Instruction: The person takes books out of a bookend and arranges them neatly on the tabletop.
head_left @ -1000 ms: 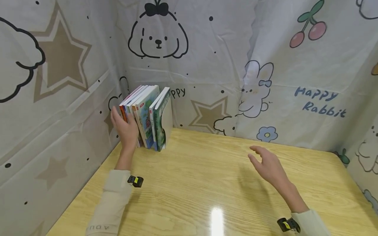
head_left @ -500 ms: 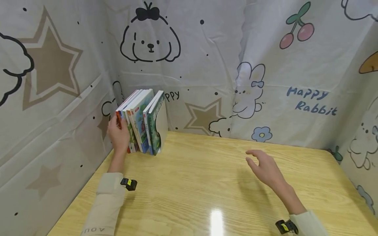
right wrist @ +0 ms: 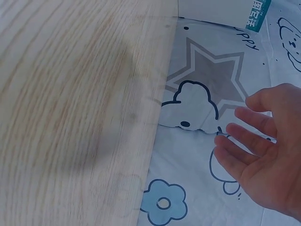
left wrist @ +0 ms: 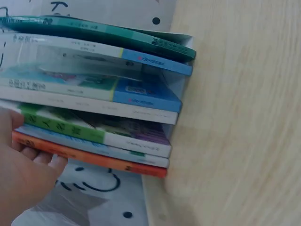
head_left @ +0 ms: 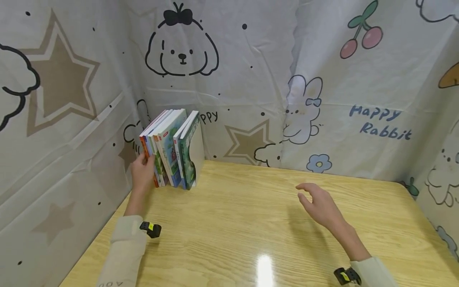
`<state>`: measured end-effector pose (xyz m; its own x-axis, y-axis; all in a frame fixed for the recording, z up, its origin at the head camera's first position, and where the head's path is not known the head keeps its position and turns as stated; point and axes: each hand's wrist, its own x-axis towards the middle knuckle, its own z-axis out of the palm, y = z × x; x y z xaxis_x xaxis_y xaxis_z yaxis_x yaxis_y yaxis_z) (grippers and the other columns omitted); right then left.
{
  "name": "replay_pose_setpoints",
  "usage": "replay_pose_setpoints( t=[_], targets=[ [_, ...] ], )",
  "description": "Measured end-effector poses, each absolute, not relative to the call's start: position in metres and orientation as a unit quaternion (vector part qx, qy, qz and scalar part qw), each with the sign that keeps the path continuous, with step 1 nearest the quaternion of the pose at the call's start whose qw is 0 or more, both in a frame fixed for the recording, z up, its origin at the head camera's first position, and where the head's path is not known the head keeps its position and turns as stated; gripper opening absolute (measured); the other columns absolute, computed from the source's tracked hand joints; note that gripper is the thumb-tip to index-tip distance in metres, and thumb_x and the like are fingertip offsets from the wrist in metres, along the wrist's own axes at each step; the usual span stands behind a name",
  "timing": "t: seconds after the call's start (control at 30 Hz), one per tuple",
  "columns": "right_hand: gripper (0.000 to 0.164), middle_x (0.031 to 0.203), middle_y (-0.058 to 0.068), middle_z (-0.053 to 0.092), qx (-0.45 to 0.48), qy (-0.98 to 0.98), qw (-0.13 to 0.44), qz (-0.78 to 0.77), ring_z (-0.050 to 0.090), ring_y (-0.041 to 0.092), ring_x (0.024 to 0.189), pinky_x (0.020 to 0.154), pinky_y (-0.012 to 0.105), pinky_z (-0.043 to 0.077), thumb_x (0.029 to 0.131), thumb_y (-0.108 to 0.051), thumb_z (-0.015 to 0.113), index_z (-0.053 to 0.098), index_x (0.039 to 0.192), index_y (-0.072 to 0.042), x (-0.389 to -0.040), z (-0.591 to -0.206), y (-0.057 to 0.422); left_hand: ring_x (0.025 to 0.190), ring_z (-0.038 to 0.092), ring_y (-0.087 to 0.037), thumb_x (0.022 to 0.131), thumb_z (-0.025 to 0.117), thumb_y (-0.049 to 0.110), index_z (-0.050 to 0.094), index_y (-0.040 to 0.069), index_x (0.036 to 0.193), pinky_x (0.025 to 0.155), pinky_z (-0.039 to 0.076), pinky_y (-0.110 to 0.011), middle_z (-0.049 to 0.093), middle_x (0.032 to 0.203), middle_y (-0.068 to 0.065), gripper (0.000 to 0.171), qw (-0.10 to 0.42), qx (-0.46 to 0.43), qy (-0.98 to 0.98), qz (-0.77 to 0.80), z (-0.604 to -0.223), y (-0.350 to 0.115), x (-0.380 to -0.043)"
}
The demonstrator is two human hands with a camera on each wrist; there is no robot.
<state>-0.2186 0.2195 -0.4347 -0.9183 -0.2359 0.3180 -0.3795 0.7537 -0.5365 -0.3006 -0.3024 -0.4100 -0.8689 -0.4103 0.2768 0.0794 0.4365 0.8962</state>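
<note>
Several thin books stand upright in a row at the table's back left corner. An orange-spined book (head_left: 144, 146) is leftmost, with a light-blue-spined one beside it. My left hand (head_left: 141, 174) pinches these two near the middle of their spines. In the left wrist view, the thumb lies by the green-and-white spine (left wrist: 70, 128) and the other fingers lie along the outer side of the orange book (left wrist: 94, 157). A dark green book (head_left: 187, 159) stands at the row's right. My right hand (head_left: 320, 205) hovers over the table, fingers loosely bent, holding nothing.
A pale panel with a curved edge (head_left: 199, 147) stands against the green book's right side. The wood-grain table (head_left: 229, 223) meets printed cloth walls at the left (head_left: 89, 159) and back (head_left: 236, 87).
My left hand has come down from the top of the books to mid-spine and closed its fingers on the leftmost ones. My right hand stays nearly where it was. The view has shifted slightly.
</note>
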Motion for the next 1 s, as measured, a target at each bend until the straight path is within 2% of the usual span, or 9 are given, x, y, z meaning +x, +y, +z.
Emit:
replay_pose_setpoints(
  t=[0.13,0.27,0.33,0.43,0.5,0.63,0.77,0.87,1.0],
  targets=[
    [0.028,0.127,0.021,0.061,0.169,-0.928,0.117,0.312,0.057,0.041,0.117,0.092,0.058,0.048,0.102,-0.013,0.058,0.063,0.125,0.0,-0.219,-0.436,0.22,0.104,0.056,-0.034,0.107,0.041,0.028,0.055,-0.008,0.129,0.08,0.043,-0.036,0.058,0.131,-0.027,0.044,0.217,0.086,-0.836,-0.497,-0.417,-0.308,-0.3],
    [0.027,0.127,0.021,0.061,0.17,-0.928,0.117,0.31,0.056,0.041,0.118,0.093,0.058,0.048,0.101,-0.013,0.058,0.064,0.125,0.0,-0.218,-0.438,0.219,0.108,0.057,-0.035,0.108,0.042,0.028,0.054,-0.009,0.129,0.084,0.045,-0.035,0.058,0.131,-0.028,0.044,0.217,0.079,-0.837,-0.496,-0.425,-0.311,-0.301],
    [0.027,0.127,0.02,0.062,0.171,-0.927,0.117,0.311,0.055,0.041,0.12,0.094,0.058,0.047,0.101,-0.012,0.058,0.064,0.124,0.0,-0.218,-0.439,0.219,0.111,0.058,-0.033,0.107,0.046,0.026,0.055,-0.008,0.132,0.085,0.047,-0.03,0.059,0.131,-0.026,0.043,0.232,0.091,-0.824,-0.509,-0.428,-0.311,-0.301],
    [0.027,0.126,0.02,0.062,0.172,-0.927,0.117,0.312,0.054,0.042,0.121,0.095,0.059,0.046,0.101,-0.012,0.058,0.064,0.124,0.0,-0.218,-0.439,0.219,0.106,0.062,-0.025,0.104,0.055,0.023,0.059,-0.006,0.133,0.08,0.049,-0.02,0.063,0.126,-0.024,0.041,0.271,0.115,-0.795,-0.531,-0.43,-0.308,-0.301],
    [0.027,0.127,0.02,0.062,0.172,-0.927,0.117,0.312,0.054,0.042,0.122,0.095,0.059,0.046,0.101,-0.012,0.058,0.064,0.124,0.0,-0.219,-0.439,0.219,0.096,0.063,-0.018,0.102,0.06,0.021,0.063,-0.006,0.129,0.073,0.047,-0.014,0.066,0.12,-0.024,0.038,0.294,0.125,-0.782,-0.535,-0.43,-0.307,-0.302],
    [0.027,0.127,0.021,0.062,0.17,-0.928,0.12,0.308,0.056,0.042,0.119,0.094,0.059,0.047,0.101,-0.012,0.058,0.063,0.125,0.0,-0.218,-0.438,0.219,0.085,0.059,-0.005,0.102,0.06,0.018,0.065,-0.007,0.124,0.069,0.046,-0.012,0.067,0.117,-0.024,0.035,0.302,0.129,-0.784,-0.526,-0.429,-0.306,-0.301],
    [0.028,0.127,0.022,0.061,0.167,-0.929,0.122,0.306,0.057,0.042,0.116,0.091,0.058,0.049,0.101,-0.013,0.058,0.063,0.126,0.0,-0.217,-0.437,0.218,0.077,0.056,0.002,0.102,0.058,0.013,0.067,-0.009,0.121,0.067,0.046,-0.011,0.068,0.112,-0.026,0.03,0.313,0.135,-0.772,-0.537,-0.431,-0.305,-0.301],
    [0.029,0.126,0.022,0.062,0.169,-0.929,0.122,0.306,0.058,0.042,0.115,0.09,0.058,0.049,0.101,-0.013,0.058,0.063,0.126,0.0,-0.217,-0.437,0.217,0.07,0.055,0.005,0.101,0.057,0.007,0.068,-0.011,0.113,0.063,0.045,-0.01,0.07,0.098,-0.024,0.024,0.343,0.137,-0.75,-0.548,-0.433,-0.305,-0.301],
    [0.031,0.126,0.022,0.062,0.172,-0.929,0.124,0.304,0.059,0.041,0.114,0.089,0.058,0.05,0.101,-0.015,0.059,0.062,0.128,0.0,-0.218,-0.436,0.215,0.066,0.052,0.004,0.101,0.057,0.007,0.068,-0.01,0.112,0.06,0.043,-0.011,0.064,0.089,-0.013,0.023,0.376,0.136,-0.743,-0.536,-0.435,-0.305,-0.296]
  ],
)
